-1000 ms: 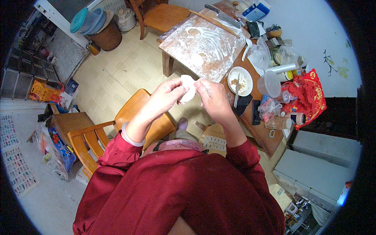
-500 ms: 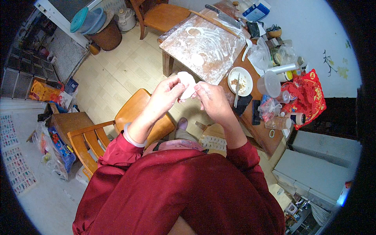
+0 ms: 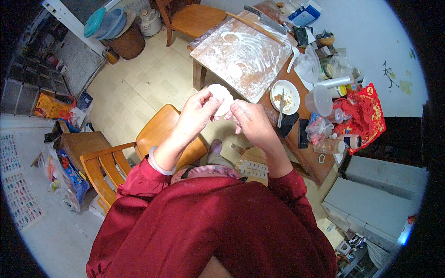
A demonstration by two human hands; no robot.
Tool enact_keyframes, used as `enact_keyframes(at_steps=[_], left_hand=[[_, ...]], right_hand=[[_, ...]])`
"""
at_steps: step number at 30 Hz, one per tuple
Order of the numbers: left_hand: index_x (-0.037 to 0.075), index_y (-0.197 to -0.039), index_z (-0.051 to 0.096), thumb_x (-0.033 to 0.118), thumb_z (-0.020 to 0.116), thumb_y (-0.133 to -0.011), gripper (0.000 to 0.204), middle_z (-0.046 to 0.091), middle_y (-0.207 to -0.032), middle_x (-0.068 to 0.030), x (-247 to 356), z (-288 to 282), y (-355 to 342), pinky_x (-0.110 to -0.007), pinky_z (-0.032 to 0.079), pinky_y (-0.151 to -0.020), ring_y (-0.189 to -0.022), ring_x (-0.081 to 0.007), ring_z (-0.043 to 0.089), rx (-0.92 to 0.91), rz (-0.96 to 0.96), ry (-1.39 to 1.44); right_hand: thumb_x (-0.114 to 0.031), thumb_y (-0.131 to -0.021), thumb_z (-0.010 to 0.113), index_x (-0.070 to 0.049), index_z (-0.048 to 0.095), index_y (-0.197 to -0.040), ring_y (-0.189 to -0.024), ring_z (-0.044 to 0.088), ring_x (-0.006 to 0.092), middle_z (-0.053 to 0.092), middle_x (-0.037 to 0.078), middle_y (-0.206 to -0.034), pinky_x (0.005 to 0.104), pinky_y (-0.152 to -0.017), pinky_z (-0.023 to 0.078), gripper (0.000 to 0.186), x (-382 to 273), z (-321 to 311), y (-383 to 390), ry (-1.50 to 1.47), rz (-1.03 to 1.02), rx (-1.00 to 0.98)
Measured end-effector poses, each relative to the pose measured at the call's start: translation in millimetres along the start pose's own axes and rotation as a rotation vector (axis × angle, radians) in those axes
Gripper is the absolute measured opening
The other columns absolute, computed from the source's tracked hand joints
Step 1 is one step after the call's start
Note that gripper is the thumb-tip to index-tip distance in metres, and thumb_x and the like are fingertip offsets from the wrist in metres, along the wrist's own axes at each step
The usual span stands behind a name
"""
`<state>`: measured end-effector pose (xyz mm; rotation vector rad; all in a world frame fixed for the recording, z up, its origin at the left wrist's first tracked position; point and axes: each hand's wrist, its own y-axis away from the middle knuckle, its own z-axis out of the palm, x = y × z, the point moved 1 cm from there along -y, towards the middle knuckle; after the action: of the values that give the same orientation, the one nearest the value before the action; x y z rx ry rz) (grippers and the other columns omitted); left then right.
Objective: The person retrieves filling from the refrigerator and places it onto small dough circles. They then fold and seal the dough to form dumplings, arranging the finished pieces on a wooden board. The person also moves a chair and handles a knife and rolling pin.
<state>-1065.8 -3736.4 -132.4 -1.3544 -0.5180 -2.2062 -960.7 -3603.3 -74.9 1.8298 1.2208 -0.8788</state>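
A thin, round white dumpling wrapper [image 3: 221, 98] is held up in front of me, over the floor near the table's corner. My left hand [image 3: 200, 111] pinches its left side between thumb and fingers. At its lower right edge is my right hand [image 3: 248, 118], thumb and fingers curled together at the rim; the exact contact is hard to make out. Whether anything lies inside the wrapper is not visible. To the right stands a white bowl [image 3: 290, 103] with some brownish filling and chopsticks [image 3: 281, 109]. Another flat wrapper [image 3: 235, 71] lies on the floured board [image 3: 259, 60].
A rolling pin [image 3: 255, 28] and a cleaver [image 3: 269, 21] lie at the board's far side. Jars, plastic tubs [image 3: 318, 100] and a red bag [image 3: 366, 116] crowd the table's right. Below my hands, rows of dumplings [image 3: 252, 169] sit on a round tray. A wooden chair [image 3: 162, 132] stands left.
My right hand has shifted slightly down and its fingers have loosened at the wrapper's edge. The wrapper, still in my left hand, is turned a little and shows rounder.
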Motion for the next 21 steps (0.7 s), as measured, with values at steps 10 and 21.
enact_keyframes(at_steps=[10, 21], left_hand=[[0.004, -0.107, 0.063, 0.020, 0.058, -0.095, 0.021, 0.060, -0.083, 0.0030, -4.0, 3.6, 1.9, -0.022, 0.042, -0.064, -0.069, -0.0064, 0.050, 0.063, 0.076, 0.004], [0.002, -0.111, 0.062, 0.008, 0.060, -0.093, 0.019, 0.066, -0.095, -0.0024, -11.8, 7.6, 1.6, -0.023, 0.046, -0.069, -0.080, -0.0077, 0.058, 0.105, 0.055, 0.157]], right_hand=[[-0.025, -0.101, 0.046, 0.003, 0.063, -0.090, -0.054, 0.056, 0.0111, 0.060, 0.005, -0.070, 0.0270, -0.053, 0.046, 0.034, 1.6, 2.1, -0.3, -0.049, -0.074, 0.052], [-0.025, -0.098, 0.051, 0.002, 0.064, -0.095, -0.057, 0.063, 0.0213, 0.068, 0.015, -0.079, 0.0326, -0.058, 0.050, 0.031, 2.3, 2.6, 4.6, -0.005, -0.064, 0.058]])
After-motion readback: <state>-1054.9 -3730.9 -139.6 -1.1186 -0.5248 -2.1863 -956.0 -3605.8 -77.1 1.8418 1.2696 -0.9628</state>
